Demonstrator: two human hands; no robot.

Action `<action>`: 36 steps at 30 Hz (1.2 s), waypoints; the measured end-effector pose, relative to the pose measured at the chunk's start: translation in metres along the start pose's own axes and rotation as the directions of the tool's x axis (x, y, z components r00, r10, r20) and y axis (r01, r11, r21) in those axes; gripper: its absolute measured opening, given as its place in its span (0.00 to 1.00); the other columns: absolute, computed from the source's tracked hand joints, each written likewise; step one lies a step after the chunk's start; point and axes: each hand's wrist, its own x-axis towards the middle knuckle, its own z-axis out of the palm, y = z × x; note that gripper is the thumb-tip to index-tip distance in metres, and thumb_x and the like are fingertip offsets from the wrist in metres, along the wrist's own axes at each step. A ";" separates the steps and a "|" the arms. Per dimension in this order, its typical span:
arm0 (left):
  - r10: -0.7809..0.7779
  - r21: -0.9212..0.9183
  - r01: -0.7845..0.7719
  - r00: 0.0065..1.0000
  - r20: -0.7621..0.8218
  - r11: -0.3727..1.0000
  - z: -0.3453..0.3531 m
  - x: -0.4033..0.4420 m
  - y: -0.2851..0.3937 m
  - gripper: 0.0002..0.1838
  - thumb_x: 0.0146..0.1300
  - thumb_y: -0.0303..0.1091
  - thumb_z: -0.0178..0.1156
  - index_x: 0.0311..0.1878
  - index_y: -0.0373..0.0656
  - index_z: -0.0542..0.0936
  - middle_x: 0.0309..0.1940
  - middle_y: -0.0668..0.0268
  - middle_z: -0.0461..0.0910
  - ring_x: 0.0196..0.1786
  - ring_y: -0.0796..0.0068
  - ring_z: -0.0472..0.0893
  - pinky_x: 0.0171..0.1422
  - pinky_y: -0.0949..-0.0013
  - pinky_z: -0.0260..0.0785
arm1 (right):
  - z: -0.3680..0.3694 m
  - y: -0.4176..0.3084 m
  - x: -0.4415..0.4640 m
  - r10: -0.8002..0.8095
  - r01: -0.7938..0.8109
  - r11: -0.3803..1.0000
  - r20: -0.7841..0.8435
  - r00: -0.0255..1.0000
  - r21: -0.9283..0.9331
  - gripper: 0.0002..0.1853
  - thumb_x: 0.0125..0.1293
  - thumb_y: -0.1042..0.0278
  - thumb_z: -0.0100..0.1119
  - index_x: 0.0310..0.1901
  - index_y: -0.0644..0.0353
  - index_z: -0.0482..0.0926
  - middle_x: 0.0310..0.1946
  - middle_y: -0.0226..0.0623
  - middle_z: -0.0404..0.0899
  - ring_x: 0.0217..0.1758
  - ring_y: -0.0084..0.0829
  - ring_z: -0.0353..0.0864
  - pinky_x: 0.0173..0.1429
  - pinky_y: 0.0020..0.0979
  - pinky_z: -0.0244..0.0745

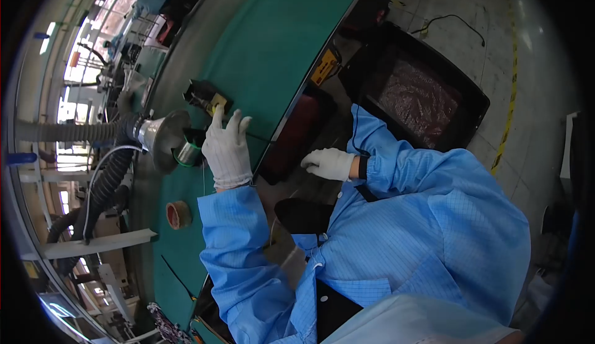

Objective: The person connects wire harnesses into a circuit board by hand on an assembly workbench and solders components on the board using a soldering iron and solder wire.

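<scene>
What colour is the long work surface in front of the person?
Green; the work surface shows best in the head view.

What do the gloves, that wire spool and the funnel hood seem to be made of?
Gloves: probably knitted fabric, matte white, by their soft creases.
Wire spool: its silvery shine suggests metal wire; the green rim is perhaps plastic, by its even colour.
Funnel hood: smooth, grey; its sheen suits metal or plastic.

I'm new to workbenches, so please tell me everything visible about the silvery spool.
The spool is cylindrical, its silvery winding shiny and metallic-looking, with green edging. It appears tilted, between the grey cone and the gloved left hand, at the green bench. What supports it, and whether the hand touches it, is unclear.
</scene>
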 end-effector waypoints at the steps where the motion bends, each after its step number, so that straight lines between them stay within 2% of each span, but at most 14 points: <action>1: 0.070 0.035 -0.069 0.997 -0.020 0.997 0.008 0.002 -0.008 0.29 0.58 0.37 0.72 0.64 0.52 0.78 0.65 0.53 0.76 0.48 0.54 0.85 0.50 0.56 0.79 | -0.006 -0.013 -0.001 0.019 -0.020 0.999 0.029 0.999 0.038 0.18 0.71 0.58 0.56 0.59 0.53 0.81 0.51 0.41 0.85 0.54 0.45 0.85 0.61 0.41 0.79; 6: 0.018 0.083 -0.038 0.972 0.234 0.996 -0.018 0.015 0.007 0.32 0.55 0.15 0.53 0.63 0.53 0.81 0.63 0.55 0.79 0.64 0.48 0.78 0.64 0.54 0.75 | -0.007 -0.020 0.010 0.043 -0.034 0.992 -0.073 0.996 0.125 0.29 0.67 0.57 0.59 0.68 0.53 0.72 0.57 0.48 0.81 0.60 0.50 0.81 0.64 0.44 0.76; 9: 0.138 0.140 -0.194 0.933 0.332 0.971 -0.012 0.011 -0.002 0.32 0.53 0.15 0.56 0.62 0.52 0.81 0.66 0.56 0.76 0.64 0.46 0.78 0.60 0.55 0.78 | -0.009 -0.021 0.018 0.107 -0.098 0.987 -0.072 0.992 0.125 0.33 0.65 0.57 0.62 0.71 0.55 0.67 0.61 0.51 0.76 0.62 0.53 0.78 0.66 0.46 0.75; 15: 0.041 -0.025 -0.040 0.998 0.046 0.999 0.002 0.025 -0.007 0.11 0.67 0.33 0.63 0.51 0.46 0.86 0.52 0.55 0.85 0.56 0.49 0.83 0.59 0.54 0.77 | -0.016 -0.015 0.015 0.032 0.032 0.989 -0.419 0.907 0.146 0.38 0.62 0.64 0.66 0.74 0.57 0.63 0.70 0.50 0.68 0.67 0.54 0.74 0.70 0.45 0.73; 19: -0.136 -0.196 0.137 0.991 0.019 0.971 0.000 0.043 -0.025 0.13 0.68 0.25 0.59 0.53 0.41 0.85 0.53 0.54 0.85 0.57 0.56 0.84 0.62 0.60 0.76 | -0.058 -0.010 -0.002 -0.211 0.177 0.977 -0.688 0.694 -0.121 0.40 0.58 0.76 0.68 0.74 0.58 0.65 0.73 0.48 0.65 0.74 0.49 0.68 0.77 0.42 0.66; 20: -0.126 -0.201 0.127 0.992 0.019 0.971 0.001 0.046 -0.027 0.13 0.68 0.25 0.59 0.53 0.41 0.85 0.53 0.54 0.85 0.57 0.56 0.84 0.62 0.60 0.76 | -0.071 -0.007 -0.004 -0.257 0.212 0.964 -0.761 0.596 -0.160 0.30 0.61 0.77 0.65 0.67 0.60 0.74 0.65 0.46 0.75 0.66 0.46 0.77 0.72 0.40 0.73; 22: -0.332 -0.305 0.324 0.943 0.025 0.896 0.002 0.052 -0.034 0.11 0.70 0.30 0.61 0.53 0.42 0.85 0.52 0.55 0.85 0.55 0.53 0.84 0.62 0.56 0.75 | -0.099 0.030 -0.010 -0.249 0.392 0.919 -0.716 0.653 0.037 0.21 0.64 0.81 0.59 0.59 0.62 0.80 0.53 0.41 0.84 0.54 0.37 0.85 0.59 0.33 0.82; 23: -0.364 -0.355 0.349 0.931 0.026 0.867 0.012 0.053 -0.047 0.11 0.71 0.28 0.60 0.53 0.42 0.85 0.51 0.55 0.85 0.54 0.55 0.84 0.61 0.59 0.76 | -0.119 0.032 -0.013 -0.104 0.477 0.841 -0.791 0.603 0.254 0.16 0.67 0.82 0.54 0.54 0.62 0.83 0.45 0.37 0.86 0.44 0.26 0.86 0.47 0.26 0.83; 26: -0.426 -0.386 0.413 0.903 0.056 0.825 0.019 0.058 -0.061 0.10 0.72 0.27 0.59 0.52 0.42 0.85 0.50 0.55 0.85 0.53 0.58 0.85 0.59 0.60 0.77 | -0.223 0.060 -0.004 0.339 0.256 0.855 -0.859 0.384 0.452 0.13 0.72 0.72 0.57 0.56 0.59 0.83 0.50 0.40 0.86 0.50 0.31 0.87 0.54 0.32 0.83; 27: -0.412 -0.383 0.405 0.909 0.070 0.830 0.012 0.059 -0.052 0.10 0.71 0.27 0.60 0.52 0.41 0.85 0.49 0.55 0.85 0.53 0.58 0.85 0.59 0.61 0.77 | -0.254 0.117 0.024 0.243 0.114 0.956 -0.946 0.212 0.271 0.21 0.69 0.61 0.63 0.61 0.57 0.80 0.55 0.44 0.83 0.56 0.40 0.85 0.57 0.39 0.81; 29: -0.420 -0.385 0.410 0.905 0.060 0.827 0.011 0.059 -0.044 0.10 0.71 0.27 0.60 0.52 0.41 0.85 0.49 0.55 0.85 0.53 0.58 0.85 0.59 0.61 0.77 | -0.312 0.125 0.036 0.307 -0.273 0.930 -0.926 0.218 0.244 0.30 0.64 0.56 0.66 0.66 0.57 0.75 0.57 0.49 0.81 0.60 0.47 0.81 0.61 0.44 0.79; 33: -0.425 -0.348 0.413 0.904 0.047 0.841 0.009 0.058 -0.044 0.10 0.71 0.28 0.61 0.52 0.40 0.85 0.50 0.54 0.85 0.55 0.58 0.85 0.61 0.60 0.77 | -0.375 0.140 0.083 0.339 -0.578 0.812 -0.870 0.357 0.079 0.28 0.66 0.61 0.63 0.67 0.60 0.75 0.55 0.49 0.82 0.58 0.50 0.83 0.58 0.46 0.81; 35: -0.434 -0.339 0.431 0.898 0.073 0.836 0.006 0.058 -0.042 0.11 0.72 0.31 0.62 0.53 0.38 0.85 0.52 0.54 0.85 0.57 0.58 0.84 0.63 0.60 0.76 | -0.391 0.170 0.113 0.371 -0.550 0.826 -0.856 0.359 0.127 0.21 0.69 0.65 0.57 0.61 0.61 0.79 0.51 0.49 0.85 0.54 0.50 0.85 0.55 0.47 0.82; 36: -0.443 -0.333 0.441 0.893 0.072 0.833 0.003 0.058 -0.041 0.11 0.72 0.31 0.62 0.53 0.38 0.85 0.52 0.54 0.85 0.57 0.58 0.84 0.63 0.60 0.76 | -0.389 0.160 0.113 0.381 -0.350 0.893 -0.890 0.252 0.284 0.17 0.75 0.63 0.49 0.55 0.63 0.82 0.47 0.46 0.87 0.51 0.46 0.87 0.53 0.43 0.82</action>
